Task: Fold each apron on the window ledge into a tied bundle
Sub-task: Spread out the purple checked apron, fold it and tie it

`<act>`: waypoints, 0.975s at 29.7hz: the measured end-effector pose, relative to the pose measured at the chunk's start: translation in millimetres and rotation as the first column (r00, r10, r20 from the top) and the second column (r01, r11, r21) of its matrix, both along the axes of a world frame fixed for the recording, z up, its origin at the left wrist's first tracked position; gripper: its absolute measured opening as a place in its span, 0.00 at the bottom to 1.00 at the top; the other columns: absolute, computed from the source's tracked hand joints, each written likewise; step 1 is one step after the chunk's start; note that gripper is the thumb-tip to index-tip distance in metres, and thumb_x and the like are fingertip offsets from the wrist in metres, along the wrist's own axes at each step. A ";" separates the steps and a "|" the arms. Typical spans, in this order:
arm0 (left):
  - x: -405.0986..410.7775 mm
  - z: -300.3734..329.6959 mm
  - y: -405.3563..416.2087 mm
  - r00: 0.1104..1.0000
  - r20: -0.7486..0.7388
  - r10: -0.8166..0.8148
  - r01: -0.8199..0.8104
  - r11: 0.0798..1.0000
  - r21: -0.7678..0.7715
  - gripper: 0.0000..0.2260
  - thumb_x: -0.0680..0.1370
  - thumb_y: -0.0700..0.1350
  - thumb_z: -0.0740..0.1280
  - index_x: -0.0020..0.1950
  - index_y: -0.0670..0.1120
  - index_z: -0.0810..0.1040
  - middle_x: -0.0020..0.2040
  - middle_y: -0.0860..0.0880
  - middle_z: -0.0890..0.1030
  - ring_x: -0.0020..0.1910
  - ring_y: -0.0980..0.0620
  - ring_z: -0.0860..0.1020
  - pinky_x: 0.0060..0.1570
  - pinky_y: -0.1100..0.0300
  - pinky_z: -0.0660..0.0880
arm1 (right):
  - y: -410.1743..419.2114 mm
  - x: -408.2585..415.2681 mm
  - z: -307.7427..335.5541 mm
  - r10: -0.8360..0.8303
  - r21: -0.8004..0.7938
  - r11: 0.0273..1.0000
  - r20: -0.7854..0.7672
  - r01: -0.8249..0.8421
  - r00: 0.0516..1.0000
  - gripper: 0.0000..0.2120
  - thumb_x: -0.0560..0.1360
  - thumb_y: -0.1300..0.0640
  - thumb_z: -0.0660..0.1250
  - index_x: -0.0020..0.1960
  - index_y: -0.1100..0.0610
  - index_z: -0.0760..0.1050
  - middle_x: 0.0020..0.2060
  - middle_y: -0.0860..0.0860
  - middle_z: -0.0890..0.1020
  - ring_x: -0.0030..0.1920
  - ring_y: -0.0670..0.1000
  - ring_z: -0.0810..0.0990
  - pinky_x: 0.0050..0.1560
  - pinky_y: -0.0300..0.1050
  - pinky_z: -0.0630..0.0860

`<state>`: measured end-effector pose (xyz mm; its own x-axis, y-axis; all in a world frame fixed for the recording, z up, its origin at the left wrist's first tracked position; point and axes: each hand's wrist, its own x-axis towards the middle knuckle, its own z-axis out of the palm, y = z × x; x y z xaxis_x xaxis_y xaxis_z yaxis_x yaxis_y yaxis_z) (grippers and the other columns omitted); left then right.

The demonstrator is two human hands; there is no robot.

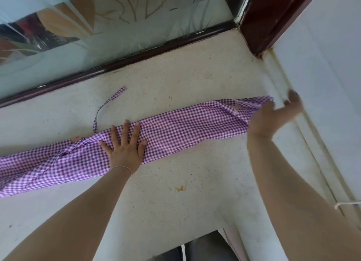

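Note:
A purple-and-white checked apron (175, 130) lies folded into a long narrow strip across the pale stone window ledge (175, 81), running from the lower left to the right wall. One thin apron strap (106, 104) trails loose toward the window. My left hand (125, 145) presses flat on the strip's middle with fingers spread. My right hand (273, 116) is blurred at the strip's right end, fingers extended; whether it touches the cloth is unclear.
A frosted, patterned window pane (117, 26) with a dark frame rail (121, 62) borders the ledge's far side. A dark red wooden post (273, 16) and a white wall (322, 75) close the right side. An orange stain (180, 188) marks the ledge.

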<state>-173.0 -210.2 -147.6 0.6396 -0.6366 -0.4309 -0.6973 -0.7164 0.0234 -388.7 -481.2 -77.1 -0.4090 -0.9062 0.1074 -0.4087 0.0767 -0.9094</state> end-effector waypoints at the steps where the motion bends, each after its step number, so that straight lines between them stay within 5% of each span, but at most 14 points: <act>1: 0.3 -0.5 0.5 1.000 0.012 -0.006 0.006 1.000 0.004 0.27 0.77 0.64 0.34 0.73 0.60 0.29 0.79 0.52 0.38 0.76 0.41 0.36 0.68 0.30 0.39 | 21.8 17.9 -0.2 0.224 -0.108 0.965 -0.119 -0.237 0.967 0.20 0.73 0.67 0.60 0.65 0.62 0.68 0.61 0.56 0.72 0.63 0.52 0.71 0.67 0.44 0.69; 2: 0.1 0.1 -0.6 1.000 0.024 -0.002 0.002 1.000 -0.011 0.27 0.78 0.63 0.36 0.75 0.59 0.32 0.79 0.51 0.41 0.77 0.41 0.39 0.68 0.30 0.39 | 46.2 36.3 -0.5 0.455 -0.150 0.854 -0.249 -0.498 0.855 0.19 0.74 0.67 0.61 0.64 0.63 0.69 0.61 0.57 0.73 0.63 0.54 0.72 0.68 0.45 0.68; 4: 0.7 3.2 -4.5 0.999 0.033 0.028 -0.025 0.995 -0.093 0.30 0.78 0.62 0.42 0.79 0.53 0.43 0.79 0.48 0.52 0.77 0.42 0.47 0.69 0.32 0.40 | 97.2 67.1 -10.6 0.782 0.032 0.454 -0.494 -0.891 0.381 0.20 0.76 0.60 0.62 0.68 0.60 0.69 0.66 0.57 0.72 0.68 0.56 0.69 0.70 0.52 0.66; 6: -1.6 6.5 -10.2 0.999 0.033 0.026 -0.020 0.983 -0.182 0.31 0.78 0.60 0.45 0.78 0.48 0.51 0.76 0.45 0.60 0.76 0.42 0.54 0.70 0.34 0.41 | 130.6 82.3 -25.4 0.814 0.370 0.142 -0.571 -0.918 -0.104 0.25 0.79 0.50 0.59 0.75 0.52 0.61 0.75 0.54 0.62 0.75 0.59 0.58 0.73 0.64 0.56; 8: -5.8 3.6 -14.1 1.000 0.029 0.001 0.005 0.979 -0.203 0.30 0.79 0.59 0.43 0.78 0.47 0.52 0.76 0.45 0.60 0.77 0.44 0.54 0.71 0.36 0.40 | 134.6 81.4 -42.7 0.796 0.631 0.095 -0.513 -0.770 -0.322 0.28 0.81 0.41 0.49 0.78 0.46 0.48 0.79 0.51 0.47 0.77 0.59 0.44 0.72 0.70 0.45; 10: -9.7 -3.7 -13.7 0.999 0.028 -0.019 0.024 0.984 -0.175 0.30 0.79 0.60 0.39 0.79 0.49 0.46 0.79 0.48 0.53 0.78 0.46 0.49 0.72 0.37 0.39 | 114.7 67.7 -56.8 0.819 0.740 0.179 -0.477 -0.648 -0.318 0.30 0.79 0.36 0.39 0.78 0.45 0.38 0.78 0.50 0.39 0.77 0.58 0.37 0.71 0.71 0.38; 15: -8.6 -14.6 -10.6 0.999 0.028 -0.021 0.024 0.993 -0.114 0.29 0.77 0.62 0.33 0.76 0.53 0.35 0.79 0.52 0.41 0.77 0.50 0.40 0.72 0.39 0.34 | 35.9 -1.1 -74.5 0.820 0.745 0.460 -0.565 -0.483 -0.089 0.30 0.78 0.35 0.33 0.76 0.44 0.31 0.77 0.47 0.36 0.76 0.55 0.35 0.71 0.71 0.40; 20: -8.8 -12.8 -15.9 0.999 0.024 -0.027 0.029 0.995 -0.092 0.29 0.76 0.62 0.31 0.75 0.54 0.32 0.78 0.53 0.38 0.77 0.51 0.37 0.71 0.40 0.33 | -10.7 -29.3 -71.5 0.765 0.659 0.636 -0.608 -0.403 0.213 0.28 0.81 0.41 0.43 0.78 0.48 0.44 0.78 0.52 0.47 0.77 0.58 0.42 0.72 0.70 0.44; 22: -8.9 -12.3 -15.0 0.999 0.028 -0.030 0.032 0.997 -0.075 0.28 0.76 0.62 0.31 0.74 0.54 0.31 0.78 0.53 0.38 0.77 0.51 0.37 0.71 0.40 0.32 | 7.4 -12.1 -61.9 0.703 0.523 0.688 -0.652 -0.502 0.283 0.27 0.82 0.47 0.50 0.78 0.54 0.51 0.77 0.57 0.54 0.77 0.60 0.49 0.74 0.67 0.47; 24: -9.4 -11.2 -18.0 0.999 0.017 -0.038 0.039 0.997 -0.059 0.28 0.77 0.62 0.32 0.75 0.54 0.31 0.78 0.53 0.38 0.77 0.50 0.38 0.71 0.39 0.34 | 44.1 16.6 -48.8 0.729 0.362 0.548 -0.649 -0.754 0.218 0.24 0.80 0.53 0.57 0.74 0.58 0.61 0.73 0.58 0.64 0.74 0.61 0.59 0.74 0.62 0.57; 26: -9.6 -5.7 -20.1 0.999 -0.010 -0.045 0.044 0.999 -0.026 0.27 0.79 0.61 0.36 0.76 0.54 0.33 0.78 0.53 0.37 0.77 0.50 0.38 0.72 0.38 0.36 | 95.6 49.5 -38.8 0.846 0.271 0.238 -0.530 -0.933 0.062 0.18 0.77 0.59 0.62 0.67 0.58 0.72 0.66 0.55 0.74 0.68 0.57 0.70 0.68 0.56 0.69; 29: -5.4 7.3 -28.9 0.992 -0.094 -0.079 0.084 0.995 0.049 0.28 0.81 0.57 0.45 0.77 0.53 0.34 0.78 0.55 0.35 0.77 0.51 0.37 0.73 0.38 0.39 | 157.4 88.1 -27.1 0.978 0.364 -0.042 -0.177 -0.930 -0.114 0.18 0.75 0.65 0.64 0.64 0.57 0.73 0.61 0.51 0.76 0.62 0.50 0.73 0.64 0.45 0.73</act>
